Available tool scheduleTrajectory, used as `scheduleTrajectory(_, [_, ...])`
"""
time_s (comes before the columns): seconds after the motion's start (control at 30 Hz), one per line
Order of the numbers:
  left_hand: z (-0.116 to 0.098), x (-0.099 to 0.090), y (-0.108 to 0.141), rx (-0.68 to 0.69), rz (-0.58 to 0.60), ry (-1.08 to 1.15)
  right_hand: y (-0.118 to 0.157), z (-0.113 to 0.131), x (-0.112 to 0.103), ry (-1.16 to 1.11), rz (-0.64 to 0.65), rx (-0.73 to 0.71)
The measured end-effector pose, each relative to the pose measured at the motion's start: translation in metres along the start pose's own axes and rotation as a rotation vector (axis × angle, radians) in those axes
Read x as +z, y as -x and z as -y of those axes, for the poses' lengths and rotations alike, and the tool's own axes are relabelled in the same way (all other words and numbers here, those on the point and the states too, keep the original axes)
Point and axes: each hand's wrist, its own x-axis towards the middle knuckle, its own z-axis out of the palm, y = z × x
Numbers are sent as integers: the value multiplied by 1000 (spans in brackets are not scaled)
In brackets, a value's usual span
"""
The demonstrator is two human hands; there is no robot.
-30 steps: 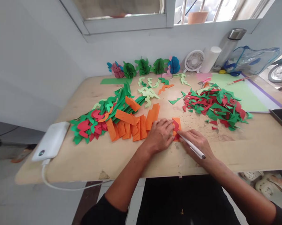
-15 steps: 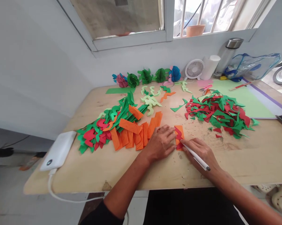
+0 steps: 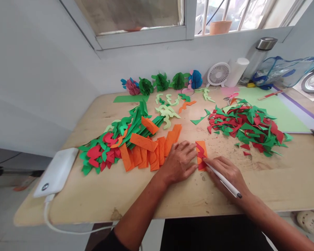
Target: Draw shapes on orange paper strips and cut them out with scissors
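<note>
My right hand grips a white pen, its tip down at the edge of a wavy red paper cutout. That cutout lies on top of an orange paper strip on the table. From the left, my left hand rests with fingers spread, fingertips at the strip's left edge. Just beyond this hand, several folded orange strips lie overlapping in a row, with wavy lines drawn on some of them.
Green and red cut shapes pile up at left; red and green scraps heap at right. Near the table's left edge lies a white power bank with a cable. Paper honeycomb turtles, a small fan and a bottle line the wall.
The view has shifted slightly. The pen is still at the red cutout, and my left hand stays beside the orange strip.
</note>
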Motion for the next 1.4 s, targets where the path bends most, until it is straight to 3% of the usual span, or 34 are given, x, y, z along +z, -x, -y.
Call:
scheduleTrajectory(1.17, [0,-1,-1,-23,-10,92,1,0,1,-7,25,0])
scheduleTrajectory(1.27, [0,-2,-1,-23,-11,85,-5,5,-5,-88,17,92])
scheduleTrajectory(1.4, [0,-2,-1,-25,-7,68,-23,8,-11,-281,-79,368])
